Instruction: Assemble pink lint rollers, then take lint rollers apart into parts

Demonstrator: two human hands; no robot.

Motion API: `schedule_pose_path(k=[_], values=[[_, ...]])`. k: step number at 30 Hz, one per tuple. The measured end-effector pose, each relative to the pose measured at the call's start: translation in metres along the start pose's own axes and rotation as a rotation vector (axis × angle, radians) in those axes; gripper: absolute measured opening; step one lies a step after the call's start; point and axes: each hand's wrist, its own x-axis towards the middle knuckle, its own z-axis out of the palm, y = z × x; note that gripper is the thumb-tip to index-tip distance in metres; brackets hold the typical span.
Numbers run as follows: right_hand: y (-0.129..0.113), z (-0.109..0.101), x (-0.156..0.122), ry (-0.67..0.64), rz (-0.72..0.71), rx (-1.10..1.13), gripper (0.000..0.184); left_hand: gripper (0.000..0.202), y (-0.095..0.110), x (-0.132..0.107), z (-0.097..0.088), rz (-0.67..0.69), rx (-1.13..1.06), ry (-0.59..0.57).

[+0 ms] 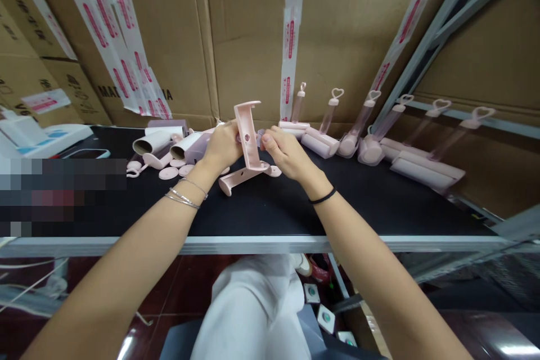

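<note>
My left hand (223,146) is closed around the side of a pink plastic bracket (250,143) with two end plates and a hole in its bar. The bracket is upright, just above the table. On its other side my right hand (284,149) is closed, its thumb and finger pinching a small translucent piece (260,138) against or close to the bracket; whether they are joined I cannot tell. Below both hands a second pink bracket (236,180) lies on the black table. Beside it is a pink disc (274,171). The left fingertips are partly hidden.
Rolls with open ends (154,143) and several pink discs (169,173) lie left of my hands. At the right stand several pink assembled pieces with heart-shaped loops (371,98). Cardboard (248,28) closes the back, and a metal rail (261,244) edges the table.
</note>
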Motion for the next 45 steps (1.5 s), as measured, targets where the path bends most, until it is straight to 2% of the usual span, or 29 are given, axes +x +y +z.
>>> schedule_pose_path(k=[3, 7, 10, 13, 18, 26, 37, 41, 45], values=[[0.0, 0.002, 0.001, -0.025, 0.018, -0.064, 0.032, 0.015, -0.002, 0.0, 0.001, -0.029, -0.02, -0.007], [-0.004, 0.002, 0.0, -0.206, 0.136, -0.159, 0.027, 0.013, -0.004, 0.0, 0.003, -0.035, -0.029, -0.035], [-0.01, 0.0, -0.001, -0.308, 0.188, -0.23, 0.031, 0.015, -0.006, 0.0, 0.005, 0.004, -0.011, -0.079], [-0.015, -0.001, -0.001, -0.355, 0.216, -0.32, 0.039, 0.013, -0.007, 0.0, 0.008, 0.072, -0.019, -0.084], [-0.019, -0.001, 0.0, -0.381, 0.246, -0.406, 0.043, 0.014, -0.004, -0.002, 0.009, 0.124, -0.044, -0.112], [-0.018, -0.003, 0.001, -0.429, 0.255, -0.392, 0.042, 0.016, -0.003, -0.005, 0.012, 0.201, -0.101, -0.155], [-0.017, -0.004, 0.001, -0.424, 0.232, -0.372, 0.041, 0.014, -0.005, -0.005, 0.013, 0.18, -0.058, -0.14], [-0.018, -0.005, 0.0, -0.448, 0.255, -0.379, 0.046, 0.016, -0.003, -0.005, 0.015, 0.205, -0.058, -0.177], [-0.018, -0.006, -0.002, -0.458, 0.252, -0.408, 0.049, 0.015, 0.002, -0.006, 0.015, 0.207, 0.041, -0.266]])
